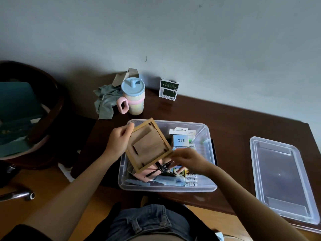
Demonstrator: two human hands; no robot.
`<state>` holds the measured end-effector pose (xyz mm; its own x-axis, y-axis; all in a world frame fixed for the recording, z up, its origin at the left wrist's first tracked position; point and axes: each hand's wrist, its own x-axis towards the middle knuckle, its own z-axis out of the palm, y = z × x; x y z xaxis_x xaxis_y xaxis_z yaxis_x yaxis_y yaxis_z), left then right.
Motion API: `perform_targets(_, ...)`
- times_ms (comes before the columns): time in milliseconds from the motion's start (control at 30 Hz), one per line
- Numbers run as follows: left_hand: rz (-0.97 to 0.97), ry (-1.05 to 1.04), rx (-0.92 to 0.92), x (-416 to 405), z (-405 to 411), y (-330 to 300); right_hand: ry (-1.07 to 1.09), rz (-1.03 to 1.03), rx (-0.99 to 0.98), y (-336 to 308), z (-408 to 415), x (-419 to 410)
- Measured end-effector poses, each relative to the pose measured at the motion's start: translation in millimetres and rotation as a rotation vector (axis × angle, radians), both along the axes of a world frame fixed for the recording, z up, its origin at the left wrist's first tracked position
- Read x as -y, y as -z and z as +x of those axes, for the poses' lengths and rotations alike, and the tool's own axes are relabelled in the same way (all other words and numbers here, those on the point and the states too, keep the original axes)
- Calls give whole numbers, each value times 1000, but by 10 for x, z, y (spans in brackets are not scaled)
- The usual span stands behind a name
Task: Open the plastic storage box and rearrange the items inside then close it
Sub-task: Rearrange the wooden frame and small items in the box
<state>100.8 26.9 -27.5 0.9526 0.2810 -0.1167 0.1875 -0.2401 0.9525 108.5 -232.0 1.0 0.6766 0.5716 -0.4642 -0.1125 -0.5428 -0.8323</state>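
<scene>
a home room: dark wooden desk (225, 119), lidded cup (132, 96), plain wall (191, 32).

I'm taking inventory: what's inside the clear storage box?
Inside the storage box: a Q88 carton, a pink box wrapped with black cord, small tubes. The wooden frame and both hands cover the rest.

The table (199, 110) is dark reddish-brown wood with a gloss. The storage box (211, 187) on it is clear, colourless plastic, and so is the lid (281, 178) to the right. The picture frame (149, 145) shows a tan border and a brown board back. Under it lie a pale pink box (147, 176) and a black cord (161, 166). A white box (181, 140) carries dark "Q88" lettering on a light blue face. The cup (132, 97) has a light blue lid, a speckled cream body and a pink band and handle. The cloth (105, 101) is grey-green. The carton (168, 90) is dark green and white.
</scene>
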Motion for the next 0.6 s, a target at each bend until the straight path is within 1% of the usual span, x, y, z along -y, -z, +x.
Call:
perform_targets(67,55,36,-22,-7,18,-10,166,-120,117,-30,100,55)
perform_targets(167,151,112,-49,-24,50,-46,401,-465,388,-22,269,173)
perform_targets(200,227,151,-72,-21,57,-66,422,-552,436,-12,313,185)
perform_targets(267,466,226,-98,-3,58,-90,368,-659,445,41,393,150)
perform_targets(300,591,262,-85,20,55,-101,318,-696,433,72,422,106)
perform_targets(333,676,305,-57,51,51,-111,271,-730,426,107,441,50)
perform_targets(367,712,359,-30,88,53,-123,230,-757,416,146,456,-7)
perform_targets(433,715,490,-27,163,84,-143,180,-783,394,242,458,-101)
perform_targets(500,707,595,-69,224,126,-164,175,-790,389,326,429,-152)
perform_targets(600,677,644,-110,271,198,-172,265,-688,426,363,413,-146)
